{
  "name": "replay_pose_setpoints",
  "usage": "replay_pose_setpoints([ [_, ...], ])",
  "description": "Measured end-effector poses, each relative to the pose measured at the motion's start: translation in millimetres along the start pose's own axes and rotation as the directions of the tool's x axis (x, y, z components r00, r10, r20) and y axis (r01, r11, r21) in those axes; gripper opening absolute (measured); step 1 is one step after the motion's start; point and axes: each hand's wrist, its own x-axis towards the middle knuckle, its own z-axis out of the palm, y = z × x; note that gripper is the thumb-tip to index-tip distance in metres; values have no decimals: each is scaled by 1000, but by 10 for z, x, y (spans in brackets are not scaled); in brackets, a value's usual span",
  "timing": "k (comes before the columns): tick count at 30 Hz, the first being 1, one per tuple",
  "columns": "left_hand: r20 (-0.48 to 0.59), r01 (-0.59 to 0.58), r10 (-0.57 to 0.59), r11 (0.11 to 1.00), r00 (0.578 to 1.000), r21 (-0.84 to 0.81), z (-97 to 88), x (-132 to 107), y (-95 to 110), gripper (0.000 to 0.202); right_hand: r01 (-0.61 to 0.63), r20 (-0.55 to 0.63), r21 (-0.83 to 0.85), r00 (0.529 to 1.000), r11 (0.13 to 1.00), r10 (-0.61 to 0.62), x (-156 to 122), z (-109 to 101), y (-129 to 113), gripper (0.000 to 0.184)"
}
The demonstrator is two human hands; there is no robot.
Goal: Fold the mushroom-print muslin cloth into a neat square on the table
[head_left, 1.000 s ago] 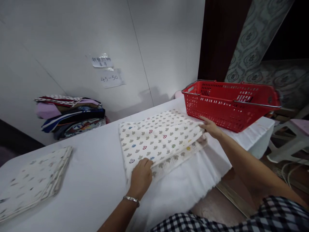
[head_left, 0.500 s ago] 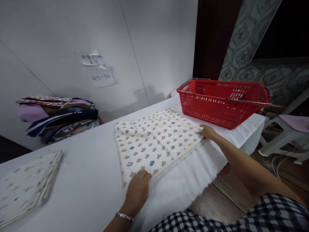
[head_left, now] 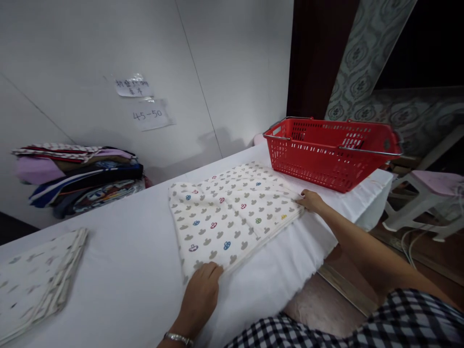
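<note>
A white cloth with grey and coloured mushroom prints [head_left: 232, 217] lies folded in layers on the white-covered table [head_left: 126, 261]. My left hand [head_left: 203, 290], with a bracelet at the wrist, grips the cloth's near left corner, fingers on top and thumb hidden. At the near right corner my right hand [head_left: 311, 200] pinches the edge between thumb and fingers. Slight creases run across the cloth's middle and toward the right hand. Another folded printed cloth [head_left: 39, 280] rests at the table's left end, apart from both hands.
A red plastic basket [head_left: 326, 164] with metal handles stands at the table's right end. Several folded clothes [head_left: 83, 179] are piled by the wall at the left. Two paper signs [head_left: 152, 115] hang on the wall. A white and pink stool [head_left: 424, 198] stands right of the table.
The view has shifted slightly to the right. Both hands keep hold of the same corners, and the cloth lies almost as before, with a faint crease now showing in its middle.
</note>
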Motion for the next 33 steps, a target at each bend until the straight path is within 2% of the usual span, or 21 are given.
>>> replay_pose_setpoints([
  [5, -115, -13, 20, 998, 993, 61, -20, -147, -87, 33, -20, 30, 6, 999, 1000, 20, -13, -13, 24, 40],
  [11, -183, -15, 28, 997, 983, 74, -61, -264, -135, 30, 16, 88, -50, 996, 999, -12, -23, -54, 24, 35],
  [14, -170, -8, 21, 997, 985, 77, -48, -258, -121, 27, 36, -8, -138, 999, 990, -38, -88, -66, -8, 37],
  [17, -111, 0, 9, 996, 994, 86, -28, -184, -68, 27, 130, -176, -226, 969, 965, -172, -206, -46, -26, 31],
  [20, -25, 24, -22, 996, 999, 92, -27, -32, 27, 29, 352, -267, -246, 871, 903, -412, -346, -14, -32, 20],
  [21, 3, 34, -34, 995, 999, 92, -31, 34, 68, 30, 461, -247, -241, 822, 854, -513, -389, -6, -36, 19],
  [23, 49, 34, -38, 995, 998, 90, -35, 175, 158, 31, 679, -144, -193, 695, 708, -705, -462, 6, -51, 18],
  [25, 82, 14, -22, 996, 996, 93, -27, 315, 248, 31, 813, -54, -112, 569, 571, -820, -514, 11, -68, 20],
  [26, 95, 1, -10, 995, 995, 97, -16, 379, 289, 30, 843, -33, -75, 531, 532, -847, -532, 11, -75, 21],
  [30, 133, -30, 15, 993, 991, 110, 54, 563, 389, 25, 878, 2, 2, 478, 478, -878, -556, 7, -68, 23],
  [33, 119, -17, 7, 996, 993, 86, 91, 619, 397, 22, 897, 46, 2, 442, 442, -896, -541, 9, -42, 24],
])
